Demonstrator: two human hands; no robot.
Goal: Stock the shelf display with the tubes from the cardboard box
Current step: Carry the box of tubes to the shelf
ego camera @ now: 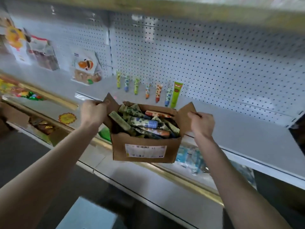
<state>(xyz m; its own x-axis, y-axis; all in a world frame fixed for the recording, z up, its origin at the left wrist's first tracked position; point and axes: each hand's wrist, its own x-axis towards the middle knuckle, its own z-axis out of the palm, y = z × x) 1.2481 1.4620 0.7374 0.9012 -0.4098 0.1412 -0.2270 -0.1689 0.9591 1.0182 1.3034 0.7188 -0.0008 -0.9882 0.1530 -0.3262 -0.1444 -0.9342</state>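
- The left hand (93, 111) is closed round the left flap of the cardboard box (143, 142); its fingers curl over the flap's edge, so the fingertips are hidden behind the card.
- The right hand (202, 123) grips the right flap in the same way, knuckles towards the camera, thumb on the flap's upper edge.
- The box hangs between the two hands with its top open, in front of the shelf (239, 129). Its underside is out of sight.
- Inside it lie loose tubes (145, 123), heaped crosswise, in green, blue-flowered and orange-patterned prints. Those lower down are covered by the ones on top, so their number cannot be told.
- A white label (145, 151) with a barcode is stuck on the box's near wall; its print is too blurred to read.
- Beyond the box, a row of seven tubes (148, 90) stands cap down on the shelf, leaning on the pegboard (206, 55).
- To the left hang smeared packets (85, 67); their pictures are hard to make out.
- Below the shelf, a lower shelf (148, 182) with a gold strip carries blue-and-white packs (191, 157), partly hidden by the right forearm.
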